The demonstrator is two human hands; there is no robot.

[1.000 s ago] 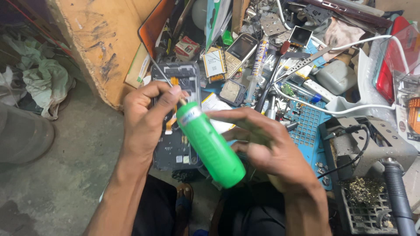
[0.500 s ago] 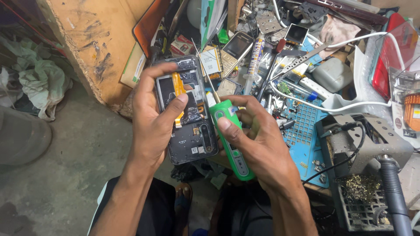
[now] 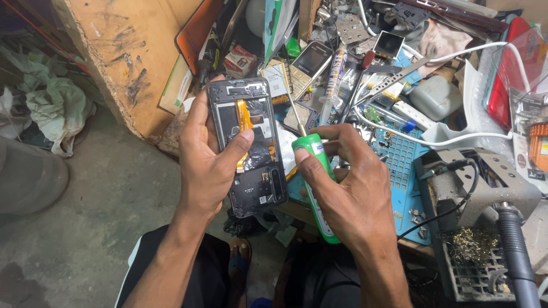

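glossy green plastic screwdriver handle, thin metal shaft, rough worn wooden board, crumpled cloth

Phone repair workshop: cluttered bench (old handsets, soldering stand, loose parts)

A blue perforated repair mat lies on the cluttered workbench, with small screws near its front edge. Behind it rest a keypad phone, a syringe and metal tweezers. A white cable loops across the bench's right side, beside a red-and-clear plastic case. At the front right corner stands a grey metal stand, a dark tool handle and what may be brass cleaning wool. Crumpled white cloth lies on the concrete floor, left of a wooden board.
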